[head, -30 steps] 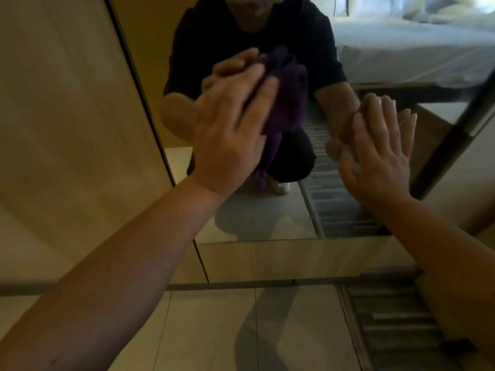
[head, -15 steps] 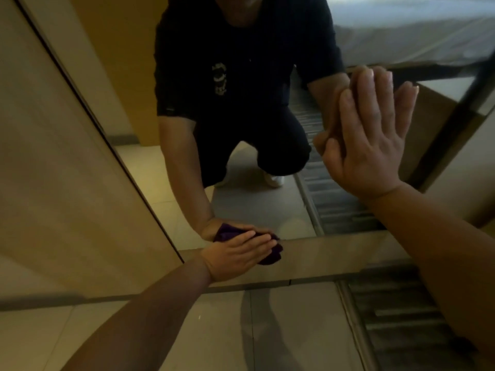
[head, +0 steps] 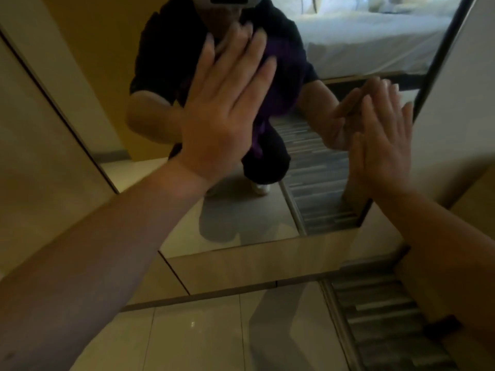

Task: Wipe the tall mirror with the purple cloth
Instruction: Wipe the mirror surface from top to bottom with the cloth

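A: Where's the purple cloth [head: 284, 76]?
B: Mostly hidden behind the left hand [head: 222, 113], whose straight fingers press it to the tall mirror [head: 334, 49], upper middle.
A: The right hand [head: 383, 145]?
B: Flat on the glass, fingers straight, near the mirror's right edge

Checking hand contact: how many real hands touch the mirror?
2. Left hand presses the cloth flat mid-mirror; right hand lies flat near its right edge.
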{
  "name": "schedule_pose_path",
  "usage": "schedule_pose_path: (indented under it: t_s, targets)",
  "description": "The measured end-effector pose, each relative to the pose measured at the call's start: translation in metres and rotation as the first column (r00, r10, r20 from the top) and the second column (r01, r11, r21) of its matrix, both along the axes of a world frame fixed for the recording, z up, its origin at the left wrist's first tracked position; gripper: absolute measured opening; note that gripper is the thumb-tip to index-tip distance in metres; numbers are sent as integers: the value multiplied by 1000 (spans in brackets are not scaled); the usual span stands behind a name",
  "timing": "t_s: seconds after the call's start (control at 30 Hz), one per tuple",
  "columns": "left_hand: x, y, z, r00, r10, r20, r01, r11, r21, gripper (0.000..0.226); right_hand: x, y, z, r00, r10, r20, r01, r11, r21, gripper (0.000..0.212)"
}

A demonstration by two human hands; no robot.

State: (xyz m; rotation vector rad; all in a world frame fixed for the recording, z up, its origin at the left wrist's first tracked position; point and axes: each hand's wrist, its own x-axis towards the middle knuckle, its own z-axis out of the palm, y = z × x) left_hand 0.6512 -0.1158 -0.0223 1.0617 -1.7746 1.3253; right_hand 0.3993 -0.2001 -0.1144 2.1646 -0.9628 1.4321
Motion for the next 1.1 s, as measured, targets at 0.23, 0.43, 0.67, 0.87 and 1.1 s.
schedule_pose_path:
  t_s: [0.23, 0.43, 0.67, 0.87, 1.1]
  targets:
    - [-23, -35, -88, 973, 0, 232, -47, 979, 196, 45, -4, -33, -13, 998, -52, -42, 42, 980, -197, 48]
    - [-21, -15, -239, 894, -88, 439, -85, 930, 359, 47, 3, -49, -17, 998, -70, 3, 67, 952, -298, 54]
    - [-16, -5, -272, 796, -184, 577, -224, 795, 564, 50, 1, -33, -11, 995, -93, -25, 86, 974, -211, 51]
    - [-37, 6, -209, 884, -295, 363, -70, 684, 726, 38, -21, -7, -14, 997, -62, -53, 62, 998, -12, 60]
    - [-77, -39, -27, 982, -191, -14, 191, 974, 118, 31, -46, -3, -35, 989, -146, -13, 145, 962, 229, 59]
